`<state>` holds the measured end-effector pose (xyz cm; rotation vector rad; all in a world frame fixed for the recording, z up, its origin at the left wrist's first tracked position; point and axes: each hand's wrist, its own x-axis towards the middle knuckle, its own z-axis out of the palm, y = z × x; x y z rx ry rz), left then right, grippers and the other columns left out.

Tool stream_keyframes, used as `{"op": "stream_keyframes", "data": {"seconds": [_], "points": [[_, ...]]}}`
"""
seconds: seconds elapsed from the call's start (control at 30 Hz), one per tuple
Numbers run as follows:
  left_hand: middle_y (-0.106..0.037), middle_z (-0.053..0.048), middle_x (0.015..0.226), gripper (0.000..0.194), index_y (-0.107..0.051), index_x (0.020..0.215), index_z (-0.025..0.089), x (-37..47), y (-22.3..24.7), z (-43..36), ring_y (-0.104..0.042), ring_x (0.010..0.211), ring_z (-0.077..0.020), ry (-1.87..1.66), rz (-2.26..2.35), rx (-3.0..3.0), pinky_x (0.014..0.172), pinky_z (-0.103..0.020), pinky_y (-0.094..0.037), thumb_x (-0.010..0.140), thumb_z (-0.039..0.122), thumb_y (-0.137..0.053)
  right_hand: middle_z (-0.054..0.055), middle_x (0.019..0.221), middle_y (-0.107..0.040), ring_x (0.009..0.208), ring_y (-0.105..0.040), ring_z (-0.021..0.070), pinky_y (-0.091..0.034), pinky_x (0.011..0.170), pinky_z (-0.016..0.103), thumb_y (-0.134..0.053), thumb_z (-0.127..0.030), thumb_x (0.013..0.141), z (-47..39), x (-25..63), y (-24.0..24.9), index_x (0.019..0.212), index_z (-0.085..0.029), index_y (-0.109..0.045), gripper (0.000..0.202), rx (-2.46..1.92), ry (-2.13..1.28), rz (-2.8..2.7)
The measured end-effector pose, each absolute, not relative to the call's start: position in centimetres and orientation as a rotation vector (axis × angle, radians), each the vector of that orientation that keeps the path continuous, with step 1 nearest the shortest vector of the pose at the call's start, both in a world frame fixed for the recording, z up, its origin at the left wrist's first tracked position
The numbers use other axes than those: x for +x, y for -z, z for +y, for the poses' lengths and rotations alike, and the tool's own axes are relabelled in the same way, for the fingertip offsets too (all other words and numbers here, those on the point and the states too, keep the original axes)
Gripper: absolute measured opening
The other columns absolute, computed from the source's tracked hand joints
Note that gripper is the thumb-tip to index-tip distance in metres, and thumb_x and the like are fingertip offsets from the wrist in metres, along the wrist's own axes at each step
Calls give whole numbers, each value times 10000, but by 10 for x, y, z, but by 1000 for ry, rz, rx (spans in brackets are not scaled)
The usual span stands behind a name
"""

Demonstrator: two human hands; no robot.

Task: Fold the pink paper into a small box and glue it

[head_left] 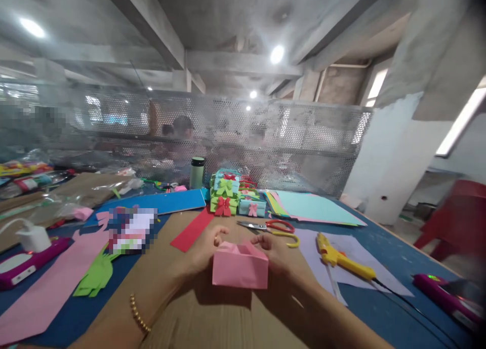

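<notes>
A small pink paper box (240, 272) is held just above the brown board (190, 318), its open side facing up. My left hand (210, 245) has its fingers curled at the box's left end. At the right end my right hand (274, 248) grips the box, fingers bent over the top edge. Behind the box lie scissors (279, 226) with red and yellow handles and a red paper strip (193, 229). Finished small boxes with bows (225, 194) are stacked farther back.
A yellow glue gun (343, 258) rests on lilac paper (383, 273) at the right, its cable trailing forward. Pink paper (49, 293) and green pieces (94, 273) lie left. A green bottle (196, 172) stands behind, near coloured sheets (319, 207) and a perforated metal screen (235, 131).
</notes>
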<state>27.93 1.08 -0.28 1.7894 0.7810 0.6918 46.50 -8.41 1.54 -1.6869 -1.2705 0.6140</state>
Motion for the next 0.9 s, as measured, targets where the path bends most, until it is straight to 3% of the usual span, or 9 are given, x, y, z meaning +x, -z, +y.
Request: {"op": "stream_keyframes", "data": {"seconds": [0.1, 0.2, 0.3, 0.47, 0.53, 0.77, 0.9], "points": [[-553, 22, 776, 526, -508, 1275, 168, 278, 6, 4, -545, 717, -151, -630, 839, 2069, 591, -238, -336, 771, 282, -608, -48, 591, -524, 544, -442, 113, -269, 513, 225, -649, -311, 756, -102, 463, -14, 891, -169, -618, 198, -1875, -347, -1490], [-609, -22, 916, 479, -523, 1243, 201, 273, 2, -3, -577, 847, -197, -494, 876, 2265, 666, -270, -360, 767, 218, -569, -37, 621, -555, 546, -409, 110, -225, 512, 242, -584, -257, 832, -123, 455, -23, 831, -196, -594, 62, -1892, -193, -1757], [-626, -43, 1015, 414, -519, 1201, 222, 268, -3, -7, -579, 914, -214, -418, 887, 2317, 705, -283, -372, 791, 244, -566, -36, 640, -555, 550, -386, 115, -203, 514, 257, -585, -187, 814, -134, 448, -37, 794, -204, -561, 35, -1862, -139, -1899], [-611, -32, 896, 113, -625, 890, 216, 266, -12, -8, -567, 857, -201, -414, 842, 2434, 688, -282, -358, 834, 261, -538, 9, 798, -615, 698, -511, 137, -292, 596, 249, -560, -81, 771, -129, 450, -39, 786, -194, -634, 136, -1769, -313, -2002], [-606, -39, 826, 174, -669, 783, 214, 265, -16, -7, -571, 882, -216, -354, 790, 2467, 730, -300, -365, 856, 265, -519, 23, 839, -623, 750, -538, 145, -314, 629, 252, -540, -70, 791, -125, 455, -33, 834, -201, -680, 197, -1720, -349, -2039], [-646, -39, 829, 160, -697, 796, 208, 260, -30, -13, -555, 796, -196, -275, 736, 2454, 659, -287, -328, 822, 248, -543, 34, 789, -627, 682, -544, 144, -331, 587, 263, -553, -141, 842, -130, 463, -32, 783, -203, -688, 161, -1754, -235, -2108], [-640, -30, 812, 130, -628, 748, 198, 264, -26, -14, -533, 774, -189, -281, 770, 2416, 616, -274, -287, 811, 266, -537, 70, 917, -692, 802, -627, 193, -434, 679, 298, -462, -228, 922, -145, 512, -49, 1016, -240, -713, 268, -1801, 5, -2053]]}}
